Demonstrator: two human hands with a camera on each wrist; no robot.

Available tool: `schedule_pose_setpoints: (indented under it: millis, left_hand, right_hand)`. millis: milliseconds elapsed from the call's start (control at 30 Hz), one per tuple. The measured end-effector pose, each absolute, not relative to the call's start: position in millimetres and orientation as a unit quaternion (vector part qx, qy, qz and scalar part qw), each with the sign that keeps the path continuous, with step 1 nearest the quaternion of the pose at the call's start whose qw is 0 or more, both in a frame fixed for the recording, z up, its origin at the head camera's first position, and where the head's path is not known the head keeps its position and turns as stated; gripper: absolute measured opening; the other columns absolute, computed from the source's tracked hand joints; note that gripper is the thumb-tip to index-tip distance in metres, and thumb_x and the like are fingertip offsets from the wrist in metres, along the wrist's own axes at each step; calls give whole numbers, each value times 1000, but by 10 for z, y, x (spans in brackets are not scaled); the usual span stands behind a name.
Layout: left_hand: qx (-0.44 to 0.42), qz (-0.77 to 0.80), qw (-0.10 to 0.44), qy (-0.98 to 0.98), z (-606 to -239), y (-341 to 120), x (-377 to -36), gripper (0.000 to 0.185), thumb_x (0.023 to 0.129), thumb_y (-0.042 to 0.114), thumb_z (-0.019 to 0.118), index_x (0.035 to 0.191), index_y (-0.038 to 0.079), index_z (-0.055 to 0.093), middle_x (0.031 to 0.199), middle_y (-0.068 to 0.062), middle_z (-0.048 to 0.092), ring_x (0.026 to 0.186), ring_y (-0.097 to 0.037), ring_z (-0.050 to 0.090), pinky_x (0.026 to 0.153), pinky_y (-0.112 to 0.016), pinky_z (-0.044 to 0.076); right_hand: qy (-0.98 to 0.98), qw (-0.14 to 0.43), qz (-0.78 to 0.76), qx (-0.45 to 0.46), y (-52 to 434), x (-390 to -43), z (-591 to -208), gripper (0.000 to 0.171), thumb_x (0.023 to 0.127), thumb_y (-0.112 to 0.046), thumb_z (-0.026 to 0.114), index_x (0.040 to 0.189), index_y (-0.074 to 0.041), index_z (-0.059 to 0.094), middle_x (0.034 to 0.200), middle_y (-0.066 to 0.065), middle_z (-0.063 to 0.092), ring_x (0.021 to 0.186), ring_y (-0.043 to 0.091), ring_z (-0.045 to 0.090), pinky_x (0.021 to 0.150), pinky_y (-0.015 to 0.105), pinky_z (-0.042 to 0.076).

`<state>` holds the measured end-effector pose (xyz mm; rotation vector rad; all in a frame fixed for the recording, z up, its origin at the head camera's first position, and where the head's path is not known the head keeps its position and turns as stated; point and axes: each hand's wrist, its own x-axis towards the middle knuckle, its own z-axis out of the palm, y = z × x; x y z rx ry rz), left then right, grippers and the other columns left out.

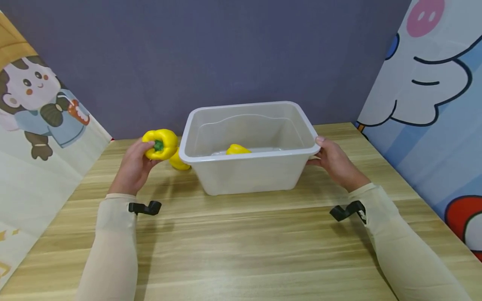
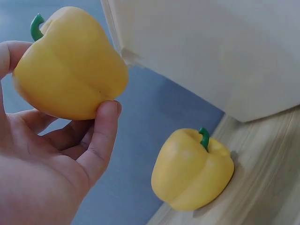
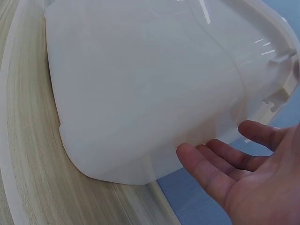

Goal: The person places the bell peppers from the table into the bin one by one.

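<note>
My left hand (image 1: 133, 167) grips a yellow bell pepper (image 1: 160, 143) with a green stem, held in the air just left of a white plastic bin (image 1: 248, 156). In the left wrist view my fingers (image 2: 101, 136) curl under that pepper (image 2: 70, 65). A second yellow pepper (image 1: 179, 162) (image 2: 192, 171) lies on the table against the bin's left wall. A third pepper (image 1: 237, 149) lies inside the bin. My right hand (image 1: 334, 162) is at the bin's right end, thumb on the rim. Its fingers (image 3: 211, 164) lie straight beside the bin's wall (image 3: 140, 84).
The bin stands in the middle of a wooden table (image 1: 241, 242). A grey wall runs behind it. Cartoon-printed panels close the left side (image 1: 37, 138) and the right side (image 1: 425, 104). Small black camera mounts sit on both wrists.
</note>
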<state>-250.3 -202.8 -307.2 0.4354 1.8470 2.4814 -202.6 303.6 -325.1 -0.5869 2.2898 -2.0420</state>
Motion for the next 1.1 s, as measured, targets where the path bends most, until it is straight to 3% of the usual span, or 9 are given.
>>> schedule_pose_setpoints:
  millis: [333,1100]
  left_hand:
    - [166,770,14,616,-2884,-1920,-2531,21,105,16,52,122,3,55,113,-7,53,96,-17,55,84,-24,52]
    - [164,744,6,648,-2596,-1820,-2531,27,103,18,56,126,5,55,119,-9,50,101,-21,52,86,-25,51]
  right_hand:
    - [722,5,-663,-198,3032,-2020,-3245,55,110,-42,35,150,-5,41,135,7,53,119,19,54,87,36,54]
    - [716,12,-671,-194,3022,-2036,-3250,54,110,-42,35,150,-8,43,137,11,53,117,18,55,88,34,54]
